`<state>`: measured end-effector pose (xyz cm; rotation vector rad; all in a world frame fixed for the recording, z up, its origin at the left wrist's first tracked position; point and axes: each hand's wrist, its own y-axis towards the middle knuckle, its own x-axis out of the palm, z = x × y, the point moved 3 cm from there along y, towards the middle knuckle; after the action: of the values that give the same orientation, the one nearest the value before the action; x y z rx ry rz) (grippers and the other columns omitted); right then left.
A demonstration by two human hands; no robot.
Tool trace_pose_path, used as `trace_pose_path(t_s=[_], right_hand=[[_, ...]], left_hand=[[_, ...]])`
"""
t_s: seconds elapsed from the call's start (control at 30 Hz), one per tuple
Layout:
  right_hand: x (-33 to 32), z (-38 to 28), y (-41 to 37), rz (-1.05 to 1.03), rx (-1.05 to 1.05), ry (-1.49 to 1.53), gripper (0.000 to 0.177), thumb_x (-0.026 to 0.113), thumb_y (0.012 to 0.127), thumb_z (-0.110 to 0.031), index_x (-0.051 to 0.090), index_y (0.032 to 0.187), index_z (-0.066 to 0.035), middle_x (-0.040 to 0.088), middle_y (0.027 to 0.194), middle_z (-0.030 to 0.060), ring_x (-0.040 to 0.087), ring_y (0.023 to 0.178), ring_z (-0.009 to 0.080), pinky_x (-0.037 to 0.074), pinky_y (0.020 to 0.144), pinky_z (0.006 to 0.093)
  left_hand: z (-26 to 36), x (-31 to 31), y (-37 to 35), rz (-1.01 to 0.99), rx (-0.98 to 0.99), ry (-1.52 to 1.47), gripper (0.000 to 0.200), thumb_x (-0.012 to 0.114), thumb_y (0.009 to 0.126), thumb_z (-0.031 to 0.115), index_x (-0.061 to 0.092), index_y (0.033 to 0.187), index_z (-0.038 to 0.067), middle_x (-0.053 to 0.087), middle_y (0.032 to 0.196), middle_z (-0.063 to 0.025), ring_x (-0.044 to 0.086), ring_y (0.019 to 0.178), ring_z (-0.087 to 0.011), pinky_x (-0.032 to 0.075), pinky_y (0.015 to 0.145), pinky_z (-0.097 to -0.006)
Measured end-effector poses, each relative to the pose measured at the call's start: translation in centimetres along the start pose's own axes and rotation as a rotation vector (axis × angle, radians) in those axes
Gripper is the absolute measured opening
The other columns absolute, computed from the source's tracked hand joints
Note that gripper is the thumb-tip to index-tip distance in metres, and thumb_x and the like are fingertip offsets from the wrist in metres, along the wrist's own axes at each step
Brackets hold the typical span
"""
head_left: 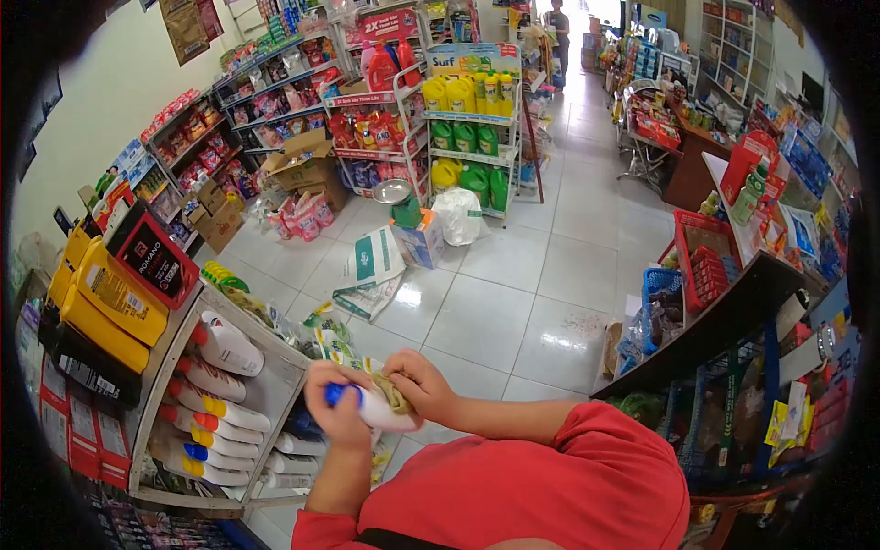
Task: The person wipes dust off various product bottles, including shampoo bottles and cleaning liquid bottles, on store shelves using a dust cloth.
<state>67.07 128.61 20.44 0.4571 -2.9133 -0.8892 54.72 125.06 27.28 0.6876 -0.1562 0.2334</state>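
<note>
The person's left hand (335, 417) grasps one white plastic bottle with blue cap (383, 414) near its cap, probably for steadiness, before the chest. The right hand (423, 387) has fingers clenched on a crumpled olive cloth (392, 394), against the bottle (seemingly for firm contact).

1. Bottle (390, 414): middle partly hidden by the left grip (341, 403) and cloth (391, 392).
2. Cloth: partly covered by the right grip (417, 387).
3. Red shirt (522, 486): cut off by the bottom edge.
4. Distant person (557, 35): too small for detail.
5. Doorway (600, 11): washed out by glare.
</note>
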Motion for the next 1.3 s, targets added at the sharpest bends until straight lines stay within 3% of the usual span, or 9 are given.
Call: trace_pose_path(t_s=[0.07, 0.27, 0.57, 0.67, 0.8, 1.0, 1.1, 1.2, 1.3], right_hand=[[0.0, -1.3, -0.5, 0.033, -0.062, -0.038, 0.011, 0.053, 0.080, -0.006, 0.052, 0.091, -0.003, 0.051, 0.091, 0.0103, 0.049, 0.087, 0.0226, 0.039, 0.078, 0.0311], [0.0, -5.2, 0.5, 0.079, -0.222, -0.004, 0.014, 0.055, 0.077, -0.005, 0.051, 0.090, -0.004, 0.051, 0.093, 0.0122, 0.049, 0.086, 0.0256, 0.040, 0.077, 0.0329], [1.4, -4.7, -0.5, -0.056, -0.306, -0.064, 0.015, 0.060, 0.072, -0.002, 0.053, 0.085, -0.006, 0.052, 0.092, 0.0126, 0.051, 0.081, 0.0246, 0.042, 0.071, 0.0321], [2.0, -3.9, -0.7, -0.036, -0.242, -0.028, 0.012, 0.058, 0.074, -0.001, 0.053, 0.084, -0.005, 0.052, 0.090, 0.0114, 0.051, 0.081, 0.0231, 0.041, 0.071, 0.0307], [2.0, -1.2, 0.5, -0.021, 0.017, 0.027, 0.008, 0.051, 0.079, -0.003, 0.052, 0.087, -0.003, 0.052, 0.090, 0.0099, 0.050, 0.081, 0.0205, 0.040, 0.074, 0.0288], [2.9, 0.9, -1.0, -0.146, 0.204, 0.178, 0.011, 0.047, 0.085, -0.008, 0.051, 0.092, -0.002, 0.052, 0.088, 0.0061, 0.049, 0.081, 0.0140, 0.040, 0.073, 0.0256], [3.9, 1.4, -2.5, -0.289, 0.706, 0.720, 0.026, 0.039, 0.091, -0.026, 0.049, 0.103, -0.005, 0.054, 0.093, 0.0048, 0.052, 0.083, 0.0131, 0.043, 0.075, 0.0257], [5.2, 0.9, -3.7, -0.251, 1.025, 1.124, 0.046, 0.031, 0.092, -0.044, 0.044, 0.117, -0.008, 0.055, 0.102, 0.0055, 0.054, 0.090, 0.0134, 0.045, 0.076, 0.0256], [5.0, -0.5, -3.6, -0.215, 1.107, 1.238, 0.056, 0.031, 0.088, -0.057, 0.046, 0.118, -0.012, 0.058, 0.105, 0.0036, 0.058, 0.091, 0.0134, 0.048, 0.074, 0.0293]], left_hand=[[0.7, -0.4, 1.2, 0.115, 0.014, -0.028, 0.017, 0.046, 0.064, 0.000, 0.041, 0.079, 0.004, 0.039, 0.078, -0.0081, 0.053, 0.064, -0.0186, 0.046, 0.066, -0.0322], [0.0, 0.9, -1.5, -0.180, -0.027, 0.170, 0.015, 0.048, 0.067, -0.002, 0.043, 0.079, 0.004, 0.044, 0.089, -0.0109, 0.051, 0.088, -0.0240, 0.042, 0.084, -0.0377], [3.6, -2.1, 1.6, 0.079, 0.256, -0.074, 0.014, 0.049, 0.065, 0.004, 0.038, 0.075, 0.005, 0.035, 0.089, -0.0087, 0.045, 0.097, -0.0270, 0.028, 0.100, -0.0537], [4.0, -2.4, 0.9, 0.074, 0.202, -0.138, 0.015, 0.052, 0.066, 0.003, 0.038, 0.073, 0.005, 0.036, 0.090, -0.0098, 0.046, 0.101, -0.0282, 0.030, 0.101, -0.0515], [1.6, -0.9, -1.9, -0.313, -0.006, 0.011, 0.017, 0.056, 0.067, 0.008, 0.041, 0.074, 0.006, 0.040, 0.082, -0.0083, 0.046, 0.103, -0.0280, 0.032, 0.098, -0.0483], [2.2, -2.4, 1.0, -0.034, 0.019, -0.271, 0.018, 0.055, 0.066, 0.010, 0.041, 0.077, 0.006, 0.040, 0.079, -0.0063, 0.048, 0.087, -0.0246, 0.034, 0.096, -0.0467], [3.2, -4.0, 2.4, 0.132, -0.016, -0.540, 0.020, 0.055, 0.067, 0.011, 0.040, 0.078, 0.006, 0.039, 0.079, -0.0058, 0.047, 0.082, -0.0230, 0.036, 0.094, -0.0460], [2.4, -3.4, 1.9, 0.008, -0.075, -0.675, 0.021, 0.056, 0.070, 0.013, 0.038, 0.078, 0.006, 0.038, 0.079, -0.0054, 0.047, 0.081, -0.0227, 0.038, 0.091, -0.0450], [1.1, -3.8, 1.2, 0.005, -0.144, -0.634, 0.021, 0.056, 0.072, 0.014, 0.037, 0.079, 0.007, 0.037, 0.079, -0.0051, 0.048, 0.066, -0.0191, 0.045, 0.070, -0.0389]])
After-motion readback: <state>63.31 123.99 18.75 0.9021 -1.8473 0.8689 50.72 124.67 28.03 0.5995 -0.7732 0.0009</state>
